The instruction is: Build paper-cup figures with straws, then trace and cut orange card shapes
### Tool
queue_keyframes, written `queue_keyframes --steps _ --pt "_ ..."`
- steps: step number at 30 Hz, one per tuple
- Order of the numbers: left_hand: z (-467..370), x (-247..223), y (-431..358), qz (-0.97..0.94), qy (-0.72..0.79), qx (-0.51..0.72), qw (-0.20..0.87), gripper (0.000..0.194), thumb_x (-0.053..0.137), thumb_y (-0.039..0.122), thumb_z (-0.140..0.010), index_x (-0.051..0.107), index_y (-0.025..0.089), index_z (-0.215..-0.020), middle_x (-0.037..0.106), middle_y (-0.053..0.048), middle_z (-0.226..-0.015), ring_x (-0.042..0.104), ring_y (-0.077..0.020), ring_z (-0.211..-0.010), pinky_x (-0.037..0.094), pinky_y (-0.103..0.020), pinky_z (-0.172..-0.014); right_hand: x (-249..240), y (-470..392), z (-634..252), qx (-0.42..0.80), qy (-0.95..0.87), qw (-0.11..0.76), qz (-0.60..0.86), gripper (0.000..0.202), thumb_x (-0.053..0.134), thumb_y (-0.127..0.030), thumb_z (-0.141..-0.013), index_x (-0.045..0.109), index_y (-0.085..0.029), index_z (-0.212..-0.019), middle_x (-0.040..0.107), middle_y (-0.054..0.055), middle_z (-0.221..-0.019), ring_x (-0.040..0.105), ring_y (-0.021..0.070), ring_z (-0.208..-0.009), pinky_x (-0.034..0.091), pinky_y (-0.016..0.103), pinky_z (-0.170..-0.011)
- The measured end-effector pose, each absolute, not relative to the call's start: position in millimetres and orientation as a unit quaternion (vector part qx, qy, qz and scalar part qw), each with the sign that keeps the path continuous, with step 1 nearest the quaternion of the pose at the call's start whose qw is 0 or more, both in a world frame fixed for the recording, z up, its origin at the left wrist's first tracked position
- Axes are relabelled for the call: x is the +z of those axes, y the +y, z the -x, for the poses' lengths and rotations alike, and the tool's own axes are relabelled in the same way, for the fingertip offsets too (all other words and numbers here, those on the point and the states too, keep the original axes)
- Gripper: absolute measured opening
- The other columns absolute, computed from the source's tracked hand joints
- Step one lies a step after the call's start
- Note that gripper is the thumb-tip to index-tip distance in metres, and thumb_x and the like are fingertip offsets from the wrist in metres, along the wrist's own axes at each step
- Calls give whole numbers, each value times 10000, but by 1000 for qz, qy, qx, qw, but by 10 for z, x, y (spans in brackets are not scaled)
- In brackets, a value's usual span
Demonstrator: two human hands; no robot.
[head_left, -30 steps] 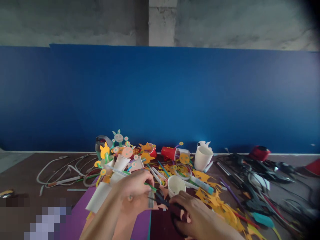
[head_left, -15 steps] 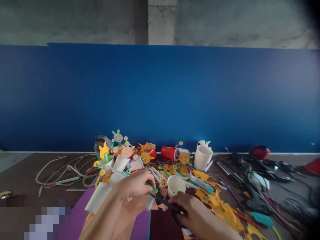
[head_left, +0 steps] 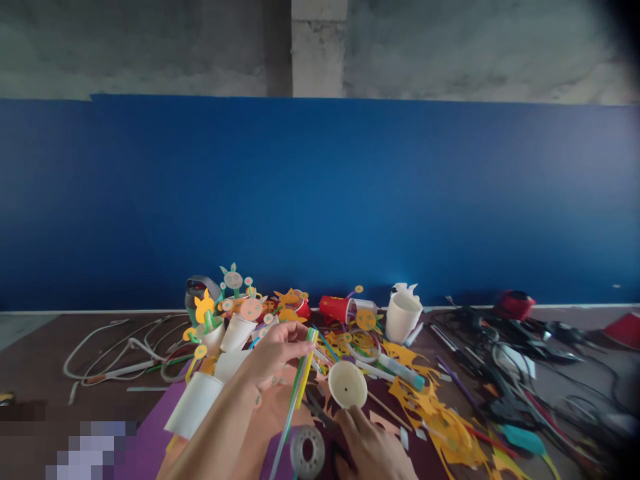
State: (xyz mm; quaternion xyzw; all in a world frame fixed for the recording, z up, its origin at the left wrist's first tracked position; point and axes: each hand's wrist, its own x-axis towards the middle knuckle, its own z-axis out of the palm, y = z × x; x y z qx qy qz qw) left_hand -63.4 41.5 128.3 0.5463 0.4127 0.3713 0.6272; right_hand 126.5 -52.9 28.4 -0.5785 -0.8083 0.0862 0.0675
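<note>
My left hand (head_left: 283,353) is closed, thumb and fingers pinching several drinking straws (head_left: 302,385) at their upper ends. They are green, yellow and pale, and they slant down to the left. Low at the right of centre, my right hand (head_left: 373,443) is closed on black scissors (head_left: 320,411), its fingers partly covering the handles. The blades point up and left, near the straws but apart from them. Just beyond my right fingers is a white paper cup (head_left: 347,385), tipped so its inside shows a small dark hole. A roll of tape (head_left: 307,452) lies between my hands.
Several paper-cup figures with cut-out faces (head_left: 233,280) stand at the back left. Red cups (head_left: 336,308) lie behind. A tall white cup (head_left: 403,317) is right of them. Yellow paper scraps (head_left: 445,427), a glue gun (head_left: 520,403) and tangled cables cover the right. Purple paper (head_left: 145,437) lies left.
The straws have swung from lying leftward under my left hand to hanging downward. My right hand and the scissors have dropped lower, away from the straws. The tape roll now shows.
</note>
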Motion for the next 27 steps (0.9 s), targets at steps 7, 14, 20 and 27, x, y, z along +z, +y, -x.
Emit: queue_keyframes --steps 7,14,20,27 --pt "570 1213 429 -477 401 397 674 422 799 284 -608 647 146 -976 684 -41 -803 652 -170 -736 507 -286 -682 621 -408 -1370 115 -784 109 601 457 496 -186 -706 548 -200 -1160 639 114 -1102 643 272 -938 503 334 -763" --pt "580 1138 463 -477 364 416 684 297 783 260 -646 639 148 -880 695 -66 -923 639 -158 -716 519 -322 -707 450 -489 -1442 165 -805 90 562 511 553 -170 -629 581 -242 -1134 667 79 -1089 645 253 -935 491 295 -781" --pt "577 1174 451 -458 398 436 665 299 799 262 -629 651 163 -869 671 -18 -819 636 -156 -713 520 -294 -663 292 -437 -1407 183 -798 40 572 445 601 -180 -600 644 -199 -1043 698 97 -1011 659 295 -901 509 326 -759" --pt "697 1253 506 -436 402 459 662 364 818 250 -604 611 158 -889 720 -67 -866 675 -212 -807 514 -299 -694 493 -448 -1531 243 -783 95 565 423 563 -184 -667 646 -258 -1075 700 42 -1049 631 238 -970 444 260 -825"
